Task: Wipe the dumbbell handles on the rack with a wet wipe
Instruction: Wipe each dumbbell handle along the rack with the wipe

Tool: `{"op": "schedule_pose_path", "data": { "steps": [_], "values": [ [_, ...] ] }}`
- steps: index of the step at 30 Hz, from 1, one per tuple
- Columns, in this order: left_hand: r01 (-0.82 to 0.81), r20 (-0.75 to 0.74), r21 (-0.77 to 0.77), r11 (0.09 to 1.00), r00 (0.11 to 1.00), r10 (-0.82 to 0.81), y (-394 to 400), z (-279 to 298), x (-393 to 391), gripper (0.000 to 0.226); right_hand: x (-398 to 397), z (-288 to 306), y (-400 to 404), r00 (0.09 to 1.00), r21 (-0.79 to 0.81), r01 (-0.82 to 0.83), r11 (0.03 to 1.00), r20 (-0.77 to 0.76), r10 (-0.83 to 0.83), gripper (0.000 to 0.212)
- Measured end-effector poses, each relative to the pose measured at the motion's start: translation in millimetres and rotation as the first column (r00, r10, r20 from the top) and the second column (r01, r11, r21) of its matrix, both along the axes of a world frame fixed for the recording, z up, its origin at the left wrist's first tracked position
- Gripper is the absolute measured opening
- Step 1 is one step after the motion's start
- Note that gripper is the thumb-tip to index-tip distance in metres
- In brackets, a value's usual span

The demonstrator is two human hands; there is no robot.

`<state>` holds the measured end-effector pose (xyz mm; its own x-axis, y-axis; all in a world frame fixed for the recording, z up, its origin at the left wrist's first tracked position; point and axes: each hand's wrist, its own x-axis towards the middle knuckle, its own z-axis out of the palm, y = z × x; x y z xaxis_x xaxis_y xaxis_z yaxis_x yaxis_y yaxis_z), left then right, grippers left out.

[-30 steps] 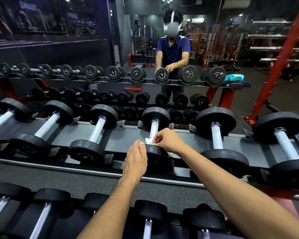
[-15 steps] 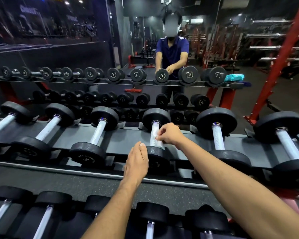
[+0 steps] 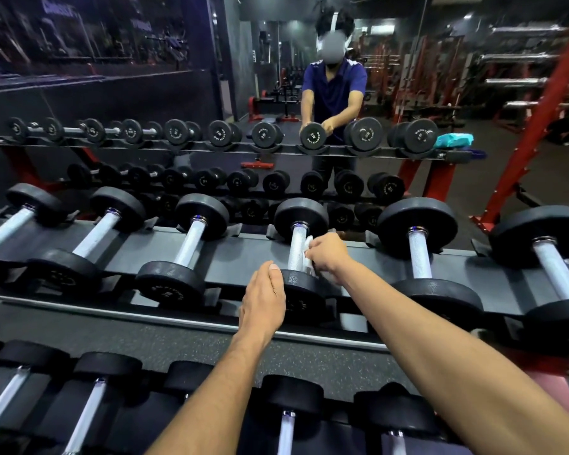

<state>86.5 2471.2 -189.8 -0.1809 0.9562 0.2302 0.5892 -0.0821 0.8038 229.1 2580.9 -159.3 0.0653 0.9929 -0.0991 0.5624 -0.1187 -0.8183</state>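
Wet wipe against handle (right hand)

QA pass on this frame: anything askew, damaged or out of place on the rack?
Nothing stands out. The black dumbbells sit evenly in the grey rack. The right hand holds the white wet wipe against one chrome handle; the left hand steadies its near weight.

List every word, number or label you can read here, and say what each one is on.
Nothing reads cleanly.
Embossed lettering on the near end of the dumbbell left of the left hand: too faint to read.
White ring text on the mirrored dumbbell ends: reversed and too small.
Signs on the dark wall at upper left: blurred, unreadable.
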Motion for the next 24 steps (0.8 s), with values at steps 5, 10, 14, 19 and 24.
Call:
{"op": "schedule_pose_path", "data": {
  "steps": [5,10,14,19,24],
  "values": [
    [0.005,0.010,0.001,1.000,1.000,-0.005,2,-2,1,0.042,10,-2,-10,0.990,-0.130,-0.144,0.981,-0.014,0.143,0.009],
    [0.006,-0.007,0.011,1.000,1.000,-0.006,2,-3,-1,0.042,-1,0,30,0.988,0.032,0.109,0.993,-0.117,-0.105,0.024],
    [-0.006,-0.018,0.016,1.000,1.000,0.006,0,-2,0,0.039,-4,8,7,0.994,-0.099,0.006,0.995,-0.111,-0.017,0.026],
    [-0.014,-0.020,0.054,0.998,1.000,0.015,2,-2,1,0.036,0,6,-22,0.965,-0.258,-0.115,0.959,-0.257,0.046,0.036],
    [0.000,-0.008,0.057,0.998,1.000,0.001,2,-3,-2,0.035,-18,14,12,0.755,-0.251,0.067,0.966,-0.620,-0.213,0.025]
  ]
}}
